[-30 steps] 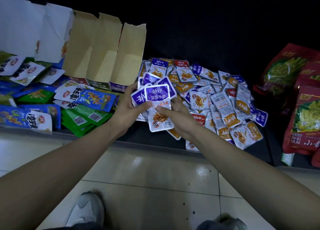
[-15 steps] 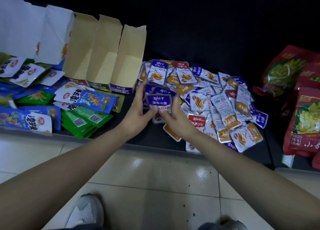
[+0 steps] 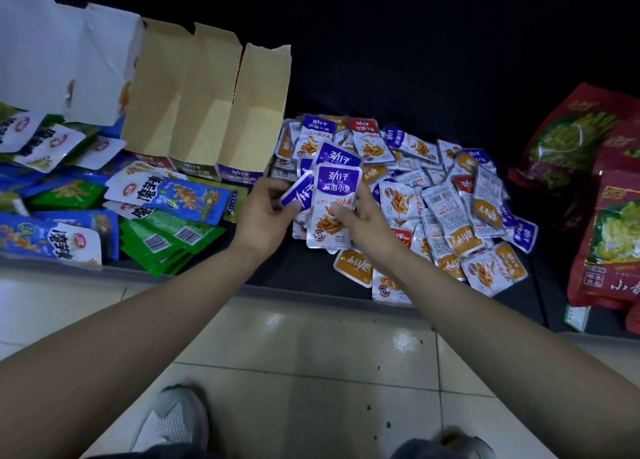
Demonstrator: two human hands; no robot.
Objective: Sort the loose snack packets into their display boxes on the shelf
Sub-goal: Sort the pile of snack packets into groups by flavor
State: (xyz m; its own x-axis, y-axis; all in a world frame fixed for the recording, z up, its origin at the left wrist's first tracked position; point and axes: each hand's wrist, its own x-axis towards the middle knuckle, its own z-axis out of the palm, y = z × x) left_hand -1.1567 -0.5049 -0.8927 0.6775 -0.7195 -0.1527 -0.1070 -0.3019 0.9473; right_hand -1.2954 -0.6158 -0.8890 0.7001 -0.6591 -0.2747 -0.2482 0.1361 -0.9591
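Purple packets (image 3: 335, 195) | in left hand (image 3: 263, 213), right hand (image 3: 369, 218) | rear ones hidden

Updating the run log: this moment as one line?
left hand: grips purple packets | right hand: pinches front packet | purple-label box: looks empty | loose pile: unsorted

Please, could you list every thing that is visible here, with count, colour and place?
held packets: several, purple, above shelf front
pile: many packets, purple, red, orange, shelf centre
boxes: three, tan inside, left of pile
carton: white, count unclear, far left
long packets: many, blue, green, shelf left
bags: at least three, red, shelf right
shoes: two, grey, on floor
left grip: one, bare, holds held packets
right grip: one, bare, holds held packets
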